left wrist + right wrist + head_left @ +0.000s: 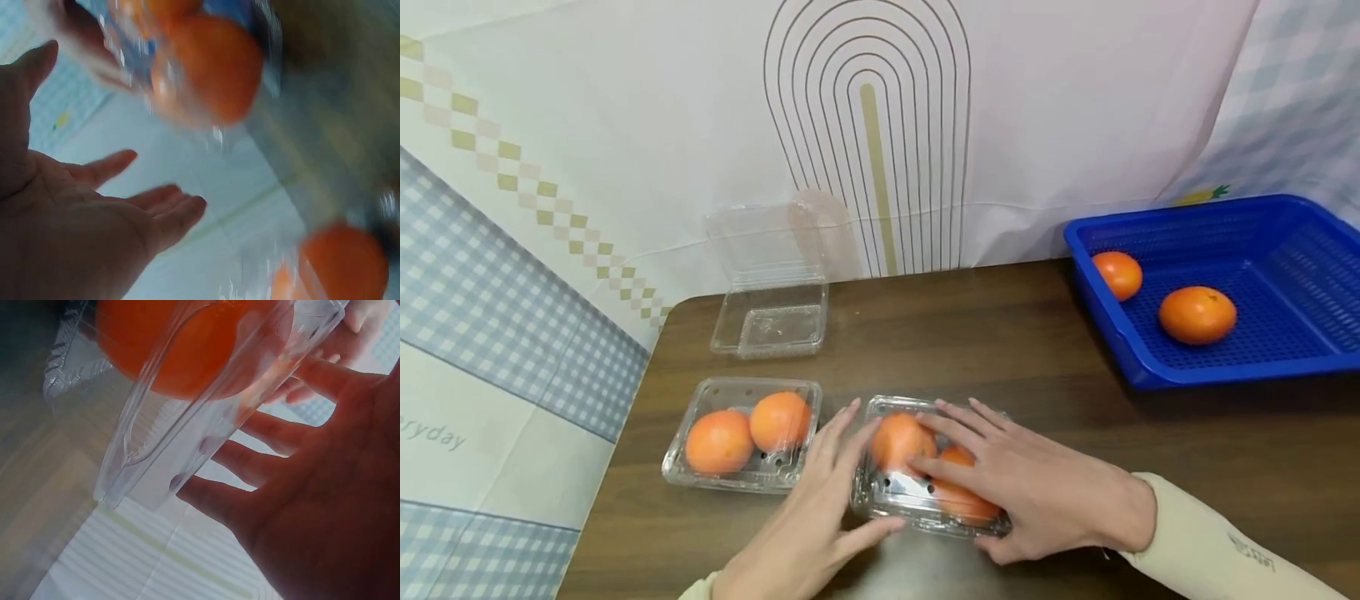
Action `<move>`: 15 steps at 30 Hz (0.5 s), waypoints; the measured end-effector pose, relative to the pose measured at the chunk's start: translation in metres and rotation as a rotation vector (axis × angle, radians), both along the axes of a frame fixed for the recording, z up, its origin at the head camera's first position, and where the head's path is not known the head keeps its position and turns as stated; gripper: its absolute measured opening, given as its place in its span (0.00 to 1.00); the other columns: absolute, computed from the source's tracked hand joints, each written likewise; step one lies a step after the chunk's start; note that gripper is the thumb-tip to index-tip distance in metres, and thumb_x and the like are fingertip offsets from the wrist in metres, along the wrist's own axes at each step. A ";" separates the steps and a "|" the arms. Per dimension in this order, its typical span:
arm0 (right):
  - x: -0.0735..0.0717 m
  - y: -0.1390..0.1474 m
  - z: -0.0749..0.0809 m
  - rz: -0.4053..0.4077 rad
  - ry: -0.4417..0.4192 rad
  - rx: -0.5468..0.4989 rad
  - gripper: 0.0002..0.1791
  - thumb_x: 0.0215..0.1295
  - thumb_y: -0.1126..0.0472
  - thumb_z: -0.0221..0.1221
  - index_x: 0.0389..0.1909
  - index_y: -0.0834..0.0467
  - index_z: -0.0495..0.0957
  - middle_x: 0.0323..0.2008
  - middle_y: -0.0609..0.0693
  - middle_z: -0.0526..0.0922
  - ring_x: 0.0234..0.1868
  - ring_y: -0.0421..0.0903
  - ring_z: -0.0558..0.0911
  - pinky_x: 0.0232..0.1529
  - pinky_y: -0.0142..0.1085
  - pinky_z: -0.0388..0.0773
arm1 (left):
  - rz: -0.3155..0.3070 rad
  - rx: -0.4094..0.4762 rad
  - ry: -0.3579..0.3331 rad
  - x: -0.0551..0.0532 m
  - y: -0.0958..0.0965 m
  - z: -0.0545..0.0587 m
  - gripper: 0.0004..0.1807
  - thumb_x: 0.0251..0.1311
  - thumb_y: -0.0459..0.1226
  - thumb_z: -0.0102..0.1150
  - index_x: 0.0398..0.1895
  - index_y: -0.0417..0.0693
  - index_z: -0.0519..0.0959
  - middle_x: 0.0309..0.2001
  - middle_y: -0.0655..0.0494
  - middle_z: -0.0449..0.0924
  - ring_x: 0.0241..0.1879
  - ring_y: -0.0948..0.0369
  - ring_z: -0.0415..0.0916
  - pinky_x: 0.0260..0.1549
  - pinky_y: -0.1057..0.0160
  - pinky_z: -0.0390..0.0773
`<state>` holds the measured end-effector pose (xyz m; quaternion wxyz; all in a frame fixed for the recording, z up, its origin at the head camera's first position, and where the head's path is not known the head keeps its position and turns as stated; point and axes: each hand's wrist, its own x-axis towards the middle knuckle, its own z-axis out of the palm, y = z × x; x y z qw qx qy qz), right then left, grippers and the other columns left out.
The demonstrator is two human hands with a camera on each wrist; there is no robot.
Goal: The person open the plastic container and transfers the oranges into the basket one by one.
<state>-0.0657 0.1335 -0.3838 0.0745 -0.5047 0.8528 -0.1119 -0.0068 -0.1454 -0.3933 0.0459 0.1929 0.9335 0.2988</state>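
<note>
In the head view my right hand (pixel 1037 487) lies over a clamshell box (pixel 913 498) of clear plastic, its spread fingers touching the lid. Two oranges (pixel 901 442) sit inside, and the lid is down. The right wrist view shows straight fingertips against the clear plastic. My left hand (pixel 812 508) is at the box's left side, fingers extended and thumb apart. In the left wrist view the left palm (pixel 81 219) holds nothing. To its left stands a second closed clamshell box (pixel 737 386) with two oranges (pixel 718 442).
An open clear clamshell (pixel 782 329) with nothing in it stands at the table's back left, lid leaning up by the patterned cloth (pixel 700 125). At the right is a blue plastic basket (pixel 1247 367) holding two oranges (pixel 1197 315). The brown table (pixel 955 333) ends at the left edge.
</note>
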 end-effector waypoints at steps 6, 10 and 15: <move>-0.011 0.013 -0.003 -0.028 0.004 -0.033 0.50 0.52 0.46 0.73 0.77 0.41 0.61 0.81 0.54 0.52 0.80 0.60 0.57 0.76 0.66 0.62 | 0.001 0.004 -0.019 -0.012 0.025 -0.016 0.58 0.56 0.56 0.71 0.83 0.53 0.47 0.84 0.52 0.25 0.83 0.45 0.30 0.78 0.32 0.53; -0.018 0.023 -0.004 -0.054 0.041 -0.070 0.49 0.51 0.49 0.74 0.76 0.44 0.65 0.79 0.55 0.56 0.78 0.61 0.60 0.74 0.65 0.67 | 0.028 -0.008 0.045 -0.023 0.037 -0.023 0.56 0.56 0.52 0.73 0.81 0.47 0.50 0.83 0.42 0.29 0.82 0.39 0.36 0.77 0.33 0.55; -0.031 0.035 -0.004 -0.091 0.063 -0.123 0.47 0.49 0.53 0.74 0.74 0.44 0.67 0.77 0.54 0.61 0.76 0.57 0.62 0.69 0.57 0.76 | 0.033 0.032 0.017 -0.040 0.050 -0.024 0.54 0.58 0.50 0.73 0.81 0.45 0.51 0.82 0.37 0.33 0.81 0.39 0.41 0.74 0.36 0.64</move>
